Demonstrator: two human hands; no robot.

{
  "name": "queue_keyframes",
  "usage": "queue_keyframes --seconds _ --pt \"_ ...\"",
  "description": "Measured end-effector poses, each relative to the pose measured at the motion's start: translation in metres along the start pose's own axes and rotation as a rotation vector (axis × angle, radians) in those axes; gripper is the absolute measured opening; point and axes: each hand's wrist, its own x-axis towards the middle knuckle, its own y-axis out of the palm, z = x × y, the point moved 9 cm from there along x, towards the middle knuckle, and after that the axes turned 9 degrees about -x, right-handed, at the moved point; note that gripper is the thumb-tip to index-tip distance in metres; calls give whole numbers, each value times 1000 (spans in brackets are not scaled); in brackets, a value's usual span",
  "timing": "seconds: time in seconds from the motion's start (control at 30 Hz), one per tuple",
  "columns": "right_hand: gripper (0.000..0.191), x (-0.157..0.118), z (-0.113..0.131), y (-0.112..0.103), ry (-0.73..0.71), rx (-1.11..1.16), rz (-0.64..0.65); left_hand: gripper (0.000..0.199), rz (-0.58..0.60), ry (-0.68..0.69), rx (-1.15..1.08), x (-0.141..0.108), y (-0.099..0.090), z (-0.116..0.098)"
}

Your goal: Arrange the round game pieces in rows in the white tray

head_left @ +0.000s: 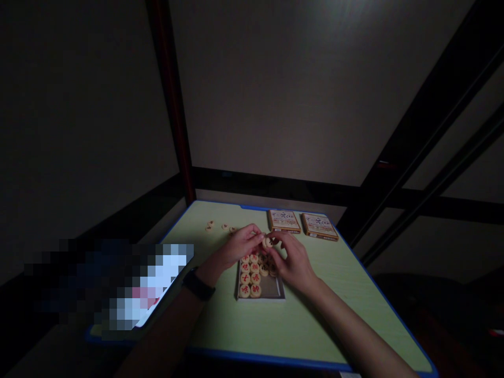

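Above an open box tray [271,289], my two hands meet at a round wooden Chinese chess piece [268,242]. My right hand [291,258] has its thumb and fingers closed around the piece from the right. From the left, my left hand [244,244] pinches at the same piece with thumb and fingertips; whether a second piece is stacked there, I cannot tell. Rows of red-marked Chinese chess pieces [255,279] fill the tray's left side. Some dark-marked pieces [263,270] lie to their right, partly hidden by my right hand.
Several loose pieces [210,224] lie on the green table [323,325] at far left. Two flat printed boxes, one nearer the middle [284,221] and one farther right [319,226], sit at the back. A lit, blurred screen [161,286] stands along the left edge.
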Motion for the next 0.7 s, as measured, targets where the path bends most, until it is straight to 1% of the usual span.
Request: queue_keyframes --seconds 0.17,0.3,0.4,0.47,0.53,0.6,0.67,0.7 --pt "15 0 2 -2 -13 -6 5 47 -18 5 48 0 -4 0" --pt "15 0 2 -1 -34 -6 8 45 -11 -8 67 0 -3 1" --pt "14 1 -2 -2 -21 -27 25 45 9 -39 71 0 -4 2" --pt "13 2 -4 -5 -6 -33 61 44 -23 -36 91 2 -10 -2" --pt "12 -1 -1 -6 3 -28 162 42 -117 6 127 4 -24 -9" --pt "11 -9 6 -1 -5 -25 330 39 -227 72 170 6 -38 -19" --pt "11 -22 15 7 -41 -59 489 37 -298 125 206 6 -47 -26" --pt "13 -29 20 11 -64 -94 545 36 -317 140 220 7 -49 -27"
